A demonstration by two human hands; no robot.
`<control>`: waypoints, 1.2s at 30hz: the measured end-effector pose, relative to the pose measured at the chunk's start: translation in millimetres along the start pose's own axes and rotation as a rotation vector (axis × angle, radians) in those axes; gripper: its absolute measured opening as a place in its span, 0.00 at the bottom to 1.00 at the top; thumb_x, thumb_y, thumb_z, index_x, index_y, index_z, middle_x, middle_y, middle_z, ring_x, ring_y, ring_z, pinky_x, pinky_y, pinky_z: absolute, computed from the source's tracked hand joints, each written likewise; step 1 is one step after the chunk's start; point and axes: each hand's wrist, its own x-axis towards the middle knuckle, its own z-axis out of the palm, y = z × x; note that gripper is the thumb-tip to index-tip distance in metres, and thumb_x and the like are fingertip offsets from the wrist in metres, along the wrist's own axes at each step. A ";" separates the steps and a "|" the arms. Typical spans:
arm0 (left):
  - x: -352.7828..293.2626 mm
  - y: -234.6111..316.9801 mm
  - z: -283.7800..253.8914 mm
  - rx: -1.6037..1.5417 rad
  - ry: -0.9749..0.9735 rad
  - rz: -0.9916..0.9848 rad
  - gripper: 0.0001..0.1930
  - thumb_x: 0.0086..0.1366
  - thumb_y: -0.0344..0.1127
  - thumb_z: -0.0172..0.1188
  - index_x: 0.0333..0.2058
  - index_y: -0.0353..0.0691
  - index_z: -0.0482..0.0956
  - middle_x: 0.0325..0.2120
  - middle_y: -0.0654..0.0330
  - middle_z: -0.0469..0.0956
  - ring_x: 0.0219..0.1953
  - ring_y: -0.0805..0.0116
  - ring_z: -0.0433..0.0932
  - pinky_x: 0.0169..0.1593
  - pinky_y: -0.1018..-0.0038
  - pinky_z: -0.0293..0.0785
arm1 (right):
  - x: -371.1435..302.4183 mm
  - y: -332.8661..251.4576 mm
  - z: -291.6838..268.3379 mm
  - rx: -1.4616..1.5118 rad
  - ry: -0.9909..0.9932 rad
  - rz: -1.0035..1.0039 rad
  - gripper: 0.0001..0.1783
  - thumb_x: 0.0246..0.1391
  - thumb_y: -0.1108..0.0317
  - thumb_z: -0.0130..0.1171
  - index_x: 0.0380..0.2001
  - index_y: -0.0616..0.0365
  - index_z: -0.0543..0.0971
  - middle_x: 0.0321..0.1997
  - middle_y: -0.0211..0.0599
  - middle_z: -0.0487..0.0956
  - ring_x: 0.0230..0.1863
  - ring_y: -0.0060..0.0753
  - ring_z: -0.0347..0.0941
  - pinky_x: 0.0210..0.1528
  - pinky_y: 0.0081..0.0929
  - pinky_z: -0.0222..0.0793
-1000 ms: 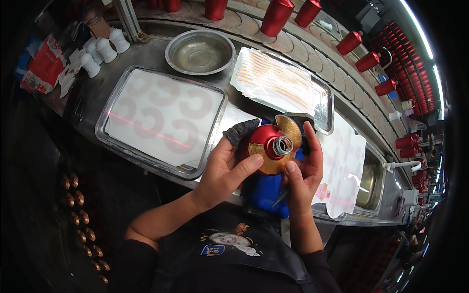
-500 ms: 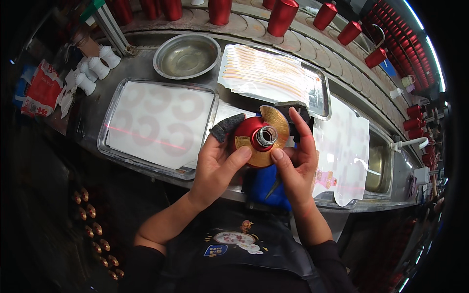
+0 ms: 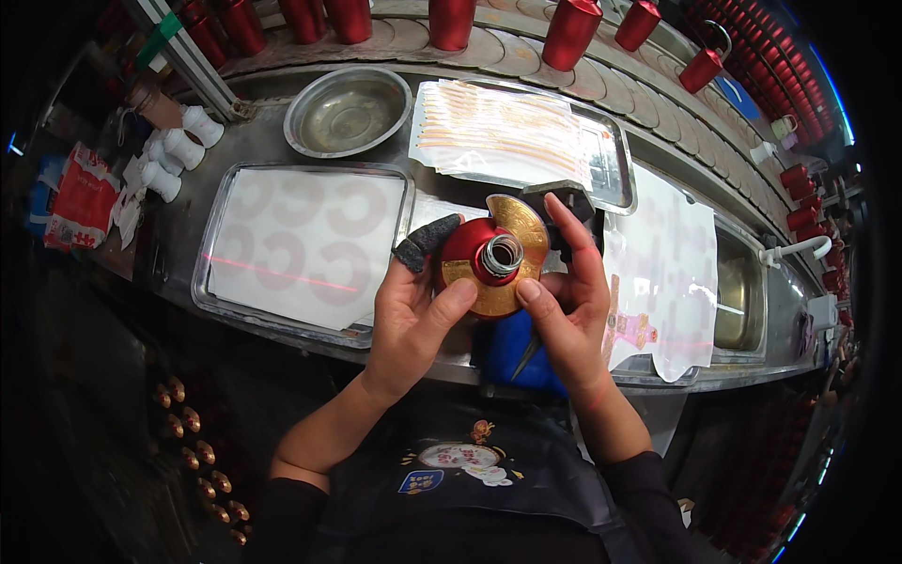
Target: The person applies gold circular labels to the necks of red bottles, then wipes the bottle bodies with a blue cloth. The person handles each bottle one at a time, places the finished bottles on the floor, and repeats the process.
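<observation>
A red metallic bottle (image 3: pixel 482 230) is held between my hands, its open threaded neck (image 3: pixel 501 255) facing up toward me. Around the neck curves a C-shaped gold decal (image 3: pixel 526 230), whose upper end stands out past the bottle's shoulder. My left hand (image 3: pixel 413 310) is closed round the bottle's left side, thumb pressing on the decal's lower left; a black finger cover (image 3: pixel 427 242) sheathes one finger. My right hand (image 3: pixel 571 315) has its thumb on the decal's lower right, one finger stretched upward and the others curled beside the bottle. Its fingertips behind the bottle are hidden.
A metal tray (image 3: pixel 199 268) holds a white sheet with C-shaped prints. Behind stand a metal bowl (image 3: pixel 399 127) and a second tray (image 3: pixel 615 183) with striped sheets. Red bottles (image 3: pixel 571 33) stand on a conveyor (image 3: pixel 526 70). A sink (image 3: pixel 738 310) is at right, a blue object (image 3: pixel 503 352) below my hands.
Red bottles on the conveyor have travelled to the right. My hands keep nearly the same hold on the bottle and decal; the whole view has shifted slightly.
</observation>
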 end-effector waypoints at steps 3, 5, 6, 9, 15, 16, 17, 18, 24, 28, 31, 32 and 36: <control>-0.6 1.0 1.4 -0.001 0.000 -0.010 0.29 0.69 0.28 0.60 0.66 0.32 0.61 0.62 0.51 0.68 0.64 0.65 0.69 0.69 0.66 0.62 | -0.6 -1.9 -1.5 -0.025 -0.010 0.007 0.39 0.60 0.77 0.61 0.72 0.66 0.57 0.75 0.45 0.58 0.50 0.25 0.79 0.44 0.17 0.77; -1.5 1.0 3.6 -0.033 0.031 -0.029 0.31 0.68 0.27 0.63 0.66 0.33 0.61 0.61 0.52 0.69 0.64 0.65 0.69 0.68 0.66 0.63 | -1.1 -3.4 -2.5 -0.018 -0.002 0.028 0.40 0.59 0.76 0.62 0.72 0.66 0.58 0.75 0.45 0.58 0.48 0.23 0.79 0.43 0.16 0.76; -1.9 0.1 5.5 -0.010 0.015 -0.014 0.32 0.66 0.27 0.63 0.66 0.33 0.61 0.61 0.52 0.68 0.64 0.65 0.68 0.69 0.65 0.63 | -1.0 -3.9 -3.1 -0.003 0.009 0.048 0.40 0.59 0.76 0.63 0.72 0.66 0.59 0.74 0.45 0.59 0.47 0.22 0.79 0.42 0.15 0.76; -4.1 -0.9 8.9 0.050 0.008 0.006 0.36 0.63 0.26 0.66 0.68 0.34 0.59 0.62 0.53 0.68 0.65 0.64 0.68 0.69 0.64 0.64 | -0.2 -3.6 -4.5 -0.122 -0.008 0.000 0.41 0.57 0.75 0.65 0.71 0.66 0.60 0.74 0.45 0.61 0.45 0.20 0.79 0.38 0.12 0.74; -3.6 -2.6 4.7 0.175 -0.009 0.013 0.39 0.61 0.26 0.69 0.67 0.35 0.59 0.61 0.54 0.69 0.63 0.65 0.69 0.67 0.66 0.66 | 4.8 3.1 -4.2 -0.103 0.015 -0.046 0.42 0.55 0.75 0.68 0.70 0.66 0.61 0.74 0.45 0.62 0.44 0.20 0.80 0.36 0.11 0.74; -3.1 -4.7 4.3 0.187 0.002 0.025 0.39 0.61 0.28 0.71 0.67 0.34 0.59 0.59 0.53 0.69 0.62 0.66 0.70 0.65 0.67 0.68 | 4.9 3.9 -3.7 -0.099 0.014 -0.054 0.42 0.55 0.75 0.68 0.70 0.66 0.61 0.74 0.46 0.61 0.44 0.21 0.80 0.37 0.11 0.75; -3.7 -6.5 3.8 0.192 0.016 0.052 0.39 0.60 0.31 0.73 0.66 0.33 0.60 0.58 0.53 0.69 0.60 0.67 0.71 0.64 0.69 0.70 | 4.6 4.6 -2.9 -0.083 0.022 -0.045 0.42 0.55 0.75 0.67 0.71 0.66 0.61 0.74 0.46 0.61 0.46 0.22 0.80 0.38 0.12 0.76; -4.6 -8.9 3.3 0.157 0.034 0.048 0.40 0.60 0.32 0.73 0.66 0.33 0.60 0.60 0.51 0.68 0.61 0.65 0.71 0.64 0.68 0.69 | 3.7 5.1 -2.6 -0.068 0.026 -0.036 0.42 0.56 0.75 0.67 0.71 0.66 0.60 0.75 0.46 0.60 0.47 0.23 0.80 0.39 0.13 0.76; -29.3 -6.0 -5.0 0.690 0.025 0.472 0.44 0.58 0.49 0.75 0.65 0.29 0.65 0.67 0.34 0.60 0.66 0.42 0.68 0.66 0.61 0.66 | -0.7 3.8 0.8 -0.081 0.032 0.010 0.44 0.56 0.74 0.67 0.72 0.66 0.56 0.74 0.46 0.61 0.47 0.22 0.80 0.43 0.14 0.77; -23.3 -8.4 -8.1 0.689 0.101 0.427 0.40 0.65 0.51 0.67 0.61 0.19 0.68 0.59 0.30 0.69 0.57 0.38 0.75 0.58 0.57 0.73 | 5.8 2.3 4.3 -0.145 0.076 0.044 0.46 0.56 0.74 0.67 0.73 0.65 0.56 0.69 0.44 0.67 0.37 0.14 0.77 0.37 0.12 0.72; -11.8 -8.2 -13.5 0.784 0.131 0.527 0.37 0.67 0.52 0.64 0.56 0.17 0.72 0.53 0.32 0.74 0.47 0.41 0.82 0.51 0.58 0.77 | 13.7 2.2 6.6 -0.149 0.060 0.011 0.47 0.55 0.73 0.67 0.73 0.65 0.55 0.63 0.43 0.73 0.34 0.12 0.75 0.35 0.10 0.70; -7.3 -7.2 -14.9 0.795 0.155 0.539 0.35 0.67 0.52 0.64 0.55 0.18 0.74 0.52 0.32 0.75 0.44 0.43 0.83 0.48 0.59 0.78 | 16.0 1.6 8.1 -0.157 0.055 0.011 0.47 0.55 0.72 0.68 0.74 0.65 0.55 0.61 0.42 0.74 0.34 0.12 0.75 0.35 0.10 0.69; 2.5 1.5 -23.6 0.905 0.113 0.467 0.28 0.72 0.51 0.56 0.53 0.26 0.78 0.55 0.31 0.74 0.49 0.39 0.81 0.52 0.60 0.77 | 20.3 0.4 11.2 -0.160 0.051 0.028 0.46 0.56 0.72 0.67 0.74 0.63 0.55 0.59 0.41 0.76 0.35 0.13 0.76 0.36 0.11 0.69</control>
